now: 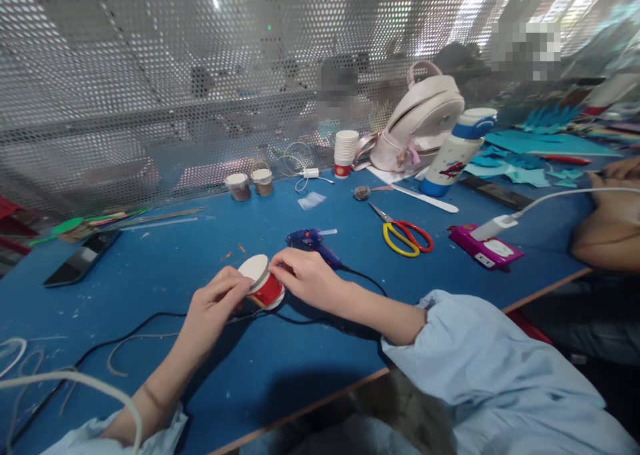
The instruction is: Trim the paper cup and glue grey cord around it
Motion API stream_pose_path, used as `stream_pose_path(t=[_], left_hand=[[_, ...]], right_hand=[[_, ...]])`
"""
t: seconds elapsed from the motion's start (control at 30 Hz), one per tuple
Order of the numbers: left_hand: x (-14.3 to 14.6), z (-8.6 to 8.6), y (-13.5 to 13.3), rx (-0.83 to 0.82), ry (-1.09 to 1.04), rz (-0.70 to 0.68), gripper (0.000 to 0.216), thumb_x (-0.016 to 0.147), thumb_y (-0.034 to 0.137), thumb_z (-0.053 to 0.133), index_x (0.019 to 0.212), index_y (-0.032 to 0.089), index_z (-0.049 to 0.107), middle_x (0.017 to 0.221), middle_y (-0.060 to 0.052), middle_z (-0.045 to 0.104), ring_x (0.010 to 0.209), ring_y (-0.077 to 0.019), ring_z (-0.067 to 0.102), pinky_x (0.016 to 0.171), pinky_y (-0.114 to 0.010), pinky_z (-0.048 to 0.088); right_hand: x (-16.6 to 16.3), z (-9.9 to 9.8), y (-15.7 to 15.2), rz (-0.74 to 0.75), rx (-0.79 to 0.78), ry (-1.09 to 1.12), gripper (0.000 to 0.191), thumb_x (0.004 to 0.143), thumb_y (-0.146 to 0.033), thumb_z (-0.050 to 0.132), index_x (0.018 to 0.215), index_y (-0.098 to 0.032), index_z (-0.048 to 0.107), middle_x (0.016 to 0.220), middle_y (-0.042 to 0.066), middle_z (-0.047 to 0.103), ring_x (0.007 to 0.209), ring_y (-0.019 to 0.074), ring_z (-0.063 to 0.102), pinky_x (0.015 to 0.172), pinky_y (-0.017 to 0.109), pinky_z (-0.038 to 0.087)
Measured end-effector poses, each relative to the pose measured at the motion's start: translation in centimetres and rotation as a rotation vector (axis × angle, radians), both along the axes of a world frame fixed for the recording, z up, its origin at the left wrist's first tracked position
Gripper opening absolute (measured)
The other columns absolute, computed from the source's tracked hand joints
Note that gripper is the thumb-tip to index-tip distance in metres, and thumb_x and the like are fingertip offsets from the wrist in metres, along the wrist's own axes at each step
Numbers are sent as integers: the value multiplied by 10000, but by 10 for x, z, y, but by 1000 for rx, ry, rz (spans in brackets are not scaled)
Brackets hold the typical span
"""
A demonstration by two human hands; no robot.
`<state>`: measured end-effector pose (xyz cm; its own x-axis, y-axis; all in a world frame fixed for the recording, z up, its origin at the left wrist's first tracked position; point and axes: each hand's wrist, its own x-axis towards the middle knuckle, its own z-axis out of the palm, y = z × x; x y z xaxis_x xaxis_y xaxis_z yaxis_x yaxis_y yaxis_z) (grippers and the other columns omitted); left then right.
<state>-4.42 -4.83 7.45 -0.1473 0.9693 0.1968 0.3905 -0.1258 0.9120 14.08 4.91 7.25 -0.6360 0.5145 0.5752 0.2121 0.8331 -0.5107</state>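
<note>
A small red and white paper cup (262, 283) lies tilted on the blue table (210, 368), its white bottom facing up and left. My left hand (215, 305) grips its left side with curled fingers. My right hand (306, 276) pinches its upper right edge. A blue glue gun (313, 240) lies just behind my right hand, its black cord running under my forearms. Pale string (125, 345) lies on the table near my left forearm.
Scissors (407, 235) with red and yellow handles lie to the right, beside a pink device (485, 248) on a white cable. Behind stand a stack of paper cups (345, 152), two wrapped cups (249, 184), a bottle (457, 152) and a pink backpack (425, 118). A phone (83, 258) lies left. Another person's hand (623, 168) rests far right.
</note>
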Motion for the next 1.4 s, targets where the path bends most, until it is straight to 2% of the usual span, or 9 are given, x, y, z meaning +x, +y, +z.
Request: stream_pose_path(t=[0.13, 0.23, 0.43, 0.6, 0.8, 1.03, 1.17, 1.27, 1.4], left_hand=[[-2, 3, 0, -11, 56, -44, 303, 869, 397, 589, 669, 193, 691, 721, -6, 509, 629, -130, 468, 567, -256, 364], [-3, 8, 0, -11, 105, -55, 371, 876, 398, 563, 588, 177, 637, 707, -12, 502, 644, -136, 474, 582, -258, 374], [-7, 14, 2, 19, 171, -31, 344, 889, 393, 515, 692, 188, 707, 837, -45, 593, 630, -133, 529, 565, -258, 424], [-3, 14, -2, 206, 388, 37, 225, 851, 291, 539, 865, 196, 742, 973, -65, 676, 768, -165, 628, 662, -267, 484], [12, 11, -5, 271, 489, 53, 149, 850, 268, 581, 861, 175, 697, 809, -20, 660, 571, -101, 539, 552, -227, 430], [7, 11, -1, 206, 348, 194, 184, 796, 343, 603, 759, 183, 687, 751, -18, 659, 588, -122, 555, 551, -236, 420], [3, 12, 0, 96, 232, 287, 198, 746, 381, 630, 759, 191, 686, 704, 2, 640, 515, -110, 499, 506, -239, 389], [1, 10, 0, 12, 129, 329, 225, 731, 399, 659, 811, 192, 693, 587, 34, 583, 479, -106, 478, 495, -236, 370], [0, 5, 2, -46, -27, 355, 285, 706, 415, 697, 867, 180, 696, 494, 53, 545, 465, -107, 479, 487, -228, 357]], right_hand=[[2, -1, 3, 84, 55, 16, 199, 960, -131, 490, 1103, -125, 629, 1063, 99, 718, 964, 171, 667, 824, 264, 499], [5, -3, 6, 158, 150, -50, 266, 974, -123, 456, 1199, -119, 599, 1078, 107, 710, 934, 166, 669, 804, 266, 507], [6, -4, 6, 125, 334, -172, 203, 988, -148, 437, 1089, -126, 612, 914, 82, 696, 770, 158, 640, 631, 247, 442], [1, -6, 0, 110, 407, -255, 168, 984, -138, 431, 997, -130, 598, 851, 68, 659, 706, 148, 599, 588, 251, 381], [-5, -9, -5, 96, 394, -196, 206, 1012, -181, 384, 1029, -121, 580, 842, 65, 658, 715, 150, 599, 572, 254, 374], [1, -4, -12, 99, 349, -96, 261, 1032, -212, 344, 1102, -111, 575, 877, 70, 692, 767, 137, 631, 676, 240, 446], [5, 3, -26, 289, 582, -50, 268, 997, -194, 373, 943, -151, 632, 671, -13, 626, 601, 107, 566, 558, 244, 399], [9, 14, -36, 442, 796, 109, 268, 966, -321, 479, 868, -153, 664, 519, -68, 476, 449, 97, 444, 443, 270, 308], [33, 38, -26, 350, 815, 241, 312, 945, -408, 521, 878, -138, 664, 563, -34, 532, 487, 109, 487, 489, 277, 389]])
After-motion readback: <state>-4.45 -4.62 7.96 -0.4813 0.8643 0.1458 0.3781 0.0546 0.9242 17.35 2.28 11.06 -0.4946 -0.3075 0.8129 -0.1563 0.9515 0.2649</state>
